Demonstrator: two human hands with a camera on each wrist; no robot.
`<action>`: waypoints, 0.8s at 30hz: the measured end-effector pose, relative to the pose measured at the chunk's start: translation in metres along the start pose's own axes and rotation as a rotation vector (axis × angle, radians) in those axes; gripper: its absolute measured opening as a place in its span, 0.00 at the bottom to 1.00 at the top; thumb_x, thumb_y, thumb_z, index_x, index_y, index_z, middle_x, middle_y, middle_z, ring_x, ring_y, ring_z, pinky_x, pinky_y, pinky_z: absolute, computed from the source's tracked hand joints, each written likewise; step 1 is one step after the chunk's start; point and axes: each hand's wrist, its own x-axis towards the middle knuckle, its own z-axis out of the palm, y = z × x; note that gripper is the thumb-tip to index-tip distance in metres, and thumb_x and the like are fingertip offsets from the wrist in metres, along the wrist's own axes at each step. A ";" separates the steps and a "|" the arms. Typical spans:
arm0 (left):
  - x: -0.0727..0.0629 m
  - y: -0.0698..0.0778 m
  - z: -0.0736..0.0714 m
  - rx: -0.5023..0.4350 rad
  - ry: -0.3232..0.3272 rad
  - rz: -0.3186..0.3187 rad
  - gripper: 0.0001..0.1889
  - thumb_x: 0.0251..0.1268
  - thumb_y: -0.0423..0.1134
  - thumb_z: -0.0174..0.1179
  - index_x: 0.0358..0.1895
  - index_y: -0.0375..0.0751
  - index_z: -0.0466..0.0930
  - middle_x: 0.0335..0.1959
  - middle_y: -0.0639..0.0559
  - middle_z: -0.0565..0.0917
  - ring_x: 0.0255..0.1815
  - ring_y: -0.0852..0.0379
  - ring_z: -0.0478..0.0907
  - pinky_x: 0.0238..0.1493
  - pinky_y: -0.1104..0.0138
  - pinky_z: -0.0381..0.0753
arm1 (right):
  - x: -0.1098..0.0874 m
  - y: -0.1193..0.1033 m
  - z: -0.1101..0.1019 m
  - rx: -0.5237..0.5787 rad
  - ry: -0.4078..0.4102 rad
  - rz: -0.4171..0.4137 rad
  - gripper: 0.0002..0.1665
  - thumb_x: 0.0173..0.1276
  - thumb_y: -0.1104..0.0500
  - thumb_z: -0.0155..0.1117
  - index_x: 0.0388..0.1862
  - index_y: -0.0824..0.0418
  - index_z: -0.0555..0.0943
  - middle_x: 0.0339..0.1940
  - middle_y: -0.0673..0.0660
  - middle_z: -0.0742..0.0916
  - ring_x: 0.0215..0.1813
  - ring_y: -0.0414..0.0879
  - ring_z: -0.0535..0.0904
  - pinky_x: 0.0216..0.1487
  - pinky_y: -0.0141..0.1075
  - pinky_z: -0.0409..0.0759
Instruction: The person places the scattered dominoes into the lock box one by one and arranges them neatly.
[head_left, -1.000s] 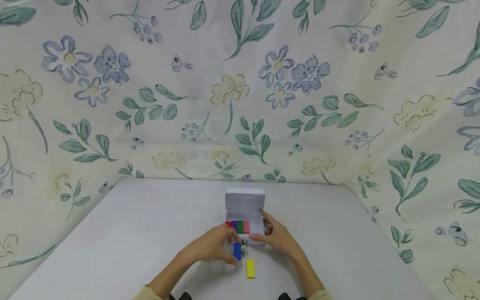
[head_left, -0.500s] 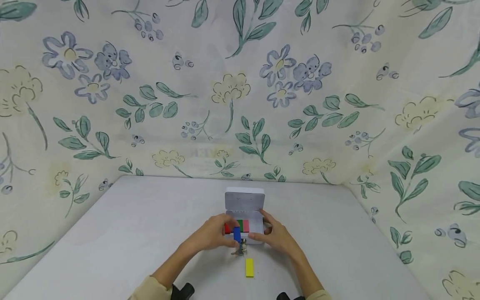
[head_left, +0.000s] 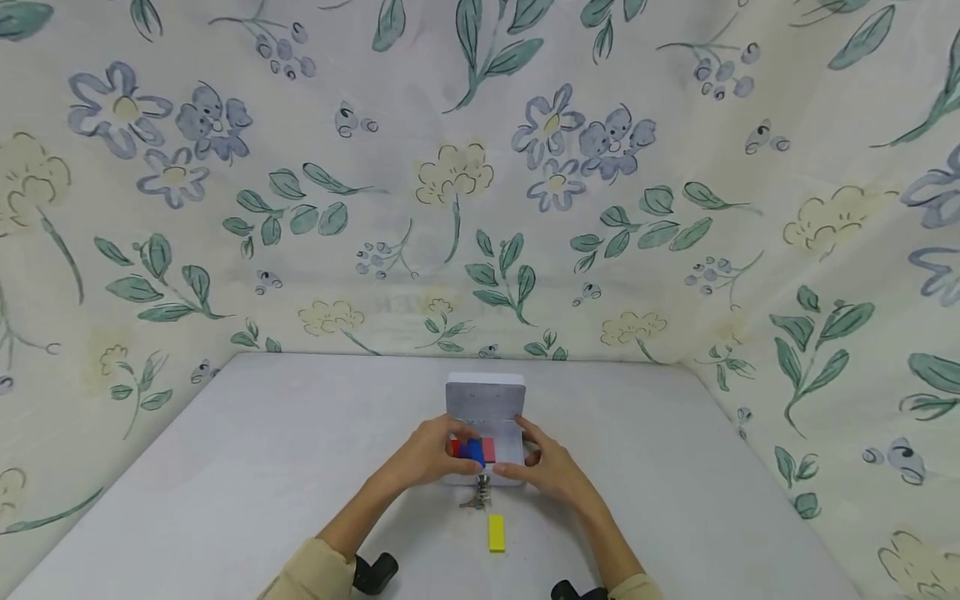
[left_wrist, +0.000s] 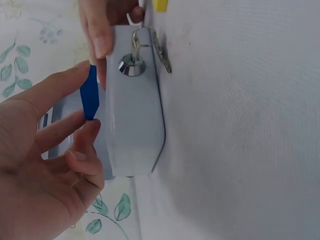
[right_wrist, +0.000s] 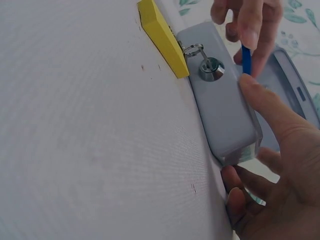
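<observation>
A small light-grey lockbox (head_left: 486,402) stands on the table with its hinged lid raised. My left hand (head_left: 435,454) pinches a blue block (left_wrist: 90,95) between thumb and fingertips, over the front rim of the box. Inside, a red block (head_left: 454,447) and a pink block (head_left: 489,451) show on either side of it; the blue block and my fingers hide what lies between. My right hand (head_left: 551,462) holds the box at its right side, thumb on the front rim. A key sits in the front lock (left_wrist: 132,66), with more keys (head_left: 474,502) hanging from its ring.
On the white table (head_left: 300,433), a yellow block (head_left: 497,533) lies in front of the box, near the keys. Floral cloth (head_left: 450,250) rises behind the table and along both sides. Dark wrist-worn gear (head_left: 375,573) shows at the bottom edge.
My left hand has carried the blue block forward from in front of the box to over its open inside. My right hand stays on the box's right side.
</observation>
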 end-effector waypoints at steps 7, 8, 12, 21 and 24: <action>0.005 -0.003 0.002 -0.002 0.035 -0.005 0.26 0.52 0.45 0.74 0.53 0.34 0.83 0.44 0.44 0.84 0.31 0.58 0.71 0.27 0.73 0.73 | 0.000 -0.001 0.000 -0.006 -0.003 -0.004 0.59 0.52 0.37 0.75 0.78 0.51 0.58 0.60 0.61 0.81 0.44 0.46 0.75 0.39 0.36 0.72; 0.007 -0.003 0.002 -0.004 0.036 -0.010 0.26 0.52 0.45 0.74 0.53 0.34 0.83 0.44 0.44 0.84 0.31 0.58 0.71 0.26 0.73 0.73 | 0.001 -0.001 0.000 -0.007 -0.002 -0.004 0.59 0.52 0.37 0.75 0.78 0.51 0.58 0.61 0.62 0.80 0.44 0.46 0.75 0.39 0.36 0.72; 0.012 -0.002 0.003 0.007 0.043 -0.017 0.25 0.52 0.44 0.74 0.53 0.36 0.83 0.45 0.45 0.85 0.31 0.58 0.72 0.27 0.73 0.73 | 0.000 0.000 0.000 -0.001 -0.004 -0.012 0.59 0.53 0.37 0.75 0.78 0.51 0.58 0.65 0.61 0.78 0.45 0.46 0.75 0.39 0.35 0.72; 0.024 -0.001 0.011 0.035 0.081 0.005 0.23 0.51 0.45 0.75 0.50 0.38 0.85 0.44 0.47 0.86 0.37 0.55 0.74 0.36 0.69 0.73 | 0.000 0.000 -0.002 0.005 -0.011 -0.014 0.59 0.53 0.37 0.75 0.78 0.52 0.58 0.57 0.62 0.82 0.44 0.46 0.75 0.38 0.35 0.72; 0.026 -0.002 0.014 0.051 0.097 0.008 0.23 0.50 0.44 0.75 0.50 0.39 0.85 0.43 0.48 0.86 0.41 0.55 0.76 0.41 0.67 0.74 | -0.001 -0.002 -0.002 0.011 -0.015 -0.021 0.59 0.53 0.38 0.75 0.78 0.52 0.58 0.59 0.64 0.81 0.43 0.46 0.75 0.38 0.35 0.72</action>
